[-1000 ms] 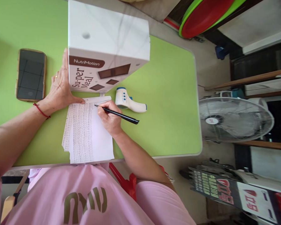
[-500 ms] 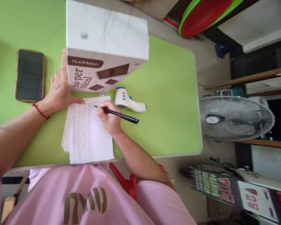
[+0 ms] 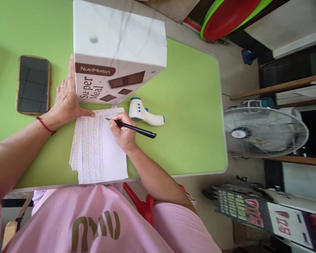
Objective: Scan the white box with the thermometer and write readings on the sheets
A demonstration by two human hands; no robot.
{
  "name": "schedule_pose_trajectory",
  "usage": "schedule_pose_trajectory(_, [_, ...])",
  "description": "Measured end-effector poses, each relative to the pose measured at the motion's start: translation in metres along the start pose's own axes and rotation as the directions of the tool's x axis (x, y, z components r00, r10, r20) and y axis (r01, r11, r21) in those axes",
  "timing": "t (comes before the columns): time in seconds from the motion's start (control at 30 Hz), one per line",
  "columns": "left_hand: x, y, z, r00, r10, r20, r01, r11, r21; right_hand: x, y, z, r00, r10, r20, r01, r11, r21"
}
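Note:
My right hand [image 3: 123,133] pinches a black pen [image 3: 139,130], its tip on the top sheet of paper [image 3: 113,158]. Columns of small handwriting fill the left part of that sheet, and more written sheets [image 3: 74,154] stick out beneath it. Spread out, my left hand [image 3: 67,96] has its thumb on the top left edge of the paper and its fingers along the left side of a white NutriMotion box [image 3: 118,42]. Just right of the box's lower edge lies a white and blue infrared thermometer [image 3: 144,113].
A phone [image 3: 33,85] in a worn case lies left of my left hand on the green table [image 3: 192,116]. Beyond the table's right edge are a fan [image 3: 263,133] and wooden shelves [image 3: 295,160]. A red stool or chair part [image 3: 142,203] shows below the table edge.
The pen tip has shifted very slightly to the right on the paper. My left hand, the box and the thermometer keep their places.

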State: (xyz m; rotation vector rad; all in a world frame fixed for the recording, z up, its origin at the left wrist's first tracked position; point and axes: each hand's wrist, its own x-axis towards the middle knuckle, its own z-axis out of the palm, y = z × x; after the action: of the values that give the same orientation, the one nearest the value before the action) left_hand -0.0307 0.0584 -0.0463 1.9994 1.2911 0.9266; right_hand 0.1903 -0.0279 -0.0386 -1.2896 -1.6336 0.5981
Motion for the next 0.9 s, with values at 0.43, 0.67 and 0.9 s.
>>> schedule_pose_trajectory(0.43, [0.002, 0.015, -0.003, 0.996, -0.082, 0.044, 0.08, 0.996, 0.036, 0.001, 0.002, 0.001, 0.994, -0.092, -0.065, 0.092, 0.996, -0.005])
schedule_pose_trajectory(0.67, [0.001, 0.015, -0.004, 0.997, -0.067, 0.049, 0.065, 0.997, 0.052, 0.003, 0.004, -0.001, 0.993, -0.061, -0.098, 0.062, 0.998, 0.009])
schedule_pose_trajectory(0.9, [0.002, 0.017, -0.005, 0.996, -0.075, 0.057, 0.07, 0.995, 0.076, 0.003, 0.008, -0.005, 0.992, -0.1, -0.076, 0.101, 0.995, 0.006])
